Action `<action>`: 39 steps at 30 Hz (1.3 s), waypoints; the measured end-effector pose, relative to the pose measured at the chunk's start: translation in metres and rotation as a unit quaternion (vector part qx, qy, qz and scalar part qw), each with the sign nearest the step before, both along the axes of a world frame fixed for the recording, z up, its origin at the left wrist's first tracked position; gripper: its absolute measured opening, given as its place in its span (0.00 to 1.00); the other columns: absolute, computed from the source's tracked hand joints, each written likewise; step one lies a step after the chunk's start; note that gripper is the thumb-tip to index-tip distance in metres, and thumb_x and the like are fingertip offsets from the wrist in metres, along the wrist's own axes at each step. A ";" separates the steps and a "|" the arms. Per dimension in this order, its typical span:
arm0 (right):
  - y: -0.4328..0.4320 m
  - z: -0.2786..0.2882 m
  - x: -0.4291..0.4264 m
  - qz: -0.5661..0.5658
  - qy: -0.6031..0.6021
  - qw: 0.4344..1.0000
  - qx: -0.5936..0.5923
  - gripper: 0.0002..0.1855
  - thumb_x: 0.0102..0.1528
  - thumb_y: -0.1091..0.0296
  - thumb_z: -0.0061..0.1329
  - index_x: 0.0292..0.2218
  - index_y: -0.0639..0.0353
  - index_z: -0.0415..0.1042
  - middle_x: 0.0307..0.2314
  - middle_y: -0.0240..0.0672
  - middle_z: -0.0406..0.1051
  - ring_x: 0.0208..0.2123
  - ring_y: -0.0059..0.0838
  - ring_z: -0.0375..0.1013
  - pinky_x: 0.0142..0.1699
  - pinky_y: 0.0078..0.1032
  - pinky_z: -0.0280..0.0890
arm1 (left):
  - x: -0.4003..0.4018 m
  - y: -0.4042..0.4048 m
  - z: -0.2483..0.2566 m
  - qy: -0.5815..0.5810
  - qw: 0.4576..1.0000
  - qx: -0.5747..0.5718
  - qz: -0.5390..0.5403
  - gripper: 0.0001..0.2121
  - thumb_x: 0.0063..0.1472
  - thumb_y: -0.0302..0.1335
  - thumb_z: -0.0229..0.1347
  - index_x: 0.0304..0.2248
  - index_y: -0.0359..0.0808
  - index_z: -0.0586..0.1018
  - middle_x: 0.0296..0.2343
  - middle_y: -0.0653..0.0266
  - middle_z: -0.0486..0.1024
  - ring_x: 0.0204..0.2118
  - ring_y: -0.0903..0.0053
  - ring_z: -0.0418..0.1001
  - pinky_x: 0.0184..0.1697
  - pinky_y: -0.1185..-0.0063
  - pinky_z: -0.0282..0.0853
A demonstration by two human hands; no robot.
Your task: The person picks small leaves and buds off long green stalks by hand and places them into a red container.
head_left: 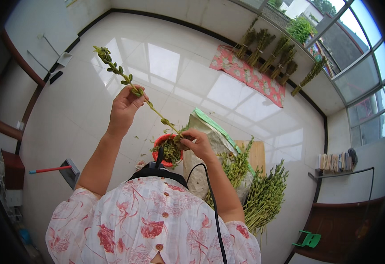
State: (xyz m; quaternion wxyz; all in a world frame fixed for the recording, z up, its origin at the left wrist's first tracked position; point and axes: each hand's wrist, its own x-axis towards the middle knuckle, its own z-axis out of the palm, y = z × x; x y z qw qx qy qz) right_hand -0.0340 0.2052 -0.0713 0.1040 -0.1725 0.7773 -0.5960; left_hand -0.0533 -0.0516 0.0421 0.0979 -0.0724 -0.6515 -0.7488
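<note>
A long green plant stalk with seed pods, like sesame [156,113], slants between my two hands. My left hand [126,107] is closed around its upper part, just below the podded tip. Lower down, my right hand [195,143] grips the stalk's bottom end, above a red basin [158,140]. Loose green leaves [170,151] fill the basin. To the right lies a pale woven sack [195,171] with a green edge, and cut stalks [233,168] rest on it. A thick bundle of podded stalks [267,194] lies right of the sack.
Tied stalk bundles [262,46] lean against the window wall, several above a red floral cloth [245,74]. A wooden board [258,155] lies behind the sack. A red-handled dustpan [69,170] is at left. Scattered leaves dot the tiled floor [113,99]. A green stool [309,239] is at lower right.
</note>
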 end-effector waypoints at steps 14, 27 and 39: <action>0.025 -0.035 0.012 -0.026 -0.132 0.989 -0.059 0.11 0.47 0.81 0.50 0.35 0.66 0.70 0.24 0.31 0.71 0.25 0.18 0.70 0.32 0.16 0.67 | -0.005 -0.056 0.010 -0.008 0.990 0.050 0.132 0.08 0.59 0.25 0.49 0.39 0.38 0.70 0.28 0.72 0.72 0.32 0.87 0.69 0.36 0.88 0.64; 0.029 -0.108 0.009 -0.083 -0.021 0.958 0.273 0.24 0.48 0.66 0.52 0.46 0.63 0.66 0.35 0.39 0.72 0.35 0.29 0.72 0.40 0.25 0.65 | 0.003 -0.065 0.020 0.031 0.993 -0.031 0.108 0.08 0.60 0.24 0.48 0.39 0.37 0.70 0.29 0.73 0.71 0.34 0.86 0.68 0.38 0.85 0.62; 0.024 0.003 -0.002 -0.160 -0.070 0.984 -0.047 0.12 0.53 0.73 0.46 0.40 0.69 0.69 0.29 0.35 0.73 0.29 0.20 0.71 0.35 0.18 0.66 | 0.002 -0.041 -0.009 0.042 0.986 -0.162 -0.020 0.14 0.58 0.16 0.44 0.45 0.33 0.66 0.32 0.68 0.66 0.30 0.83 0.68 0.35 0.84 0.66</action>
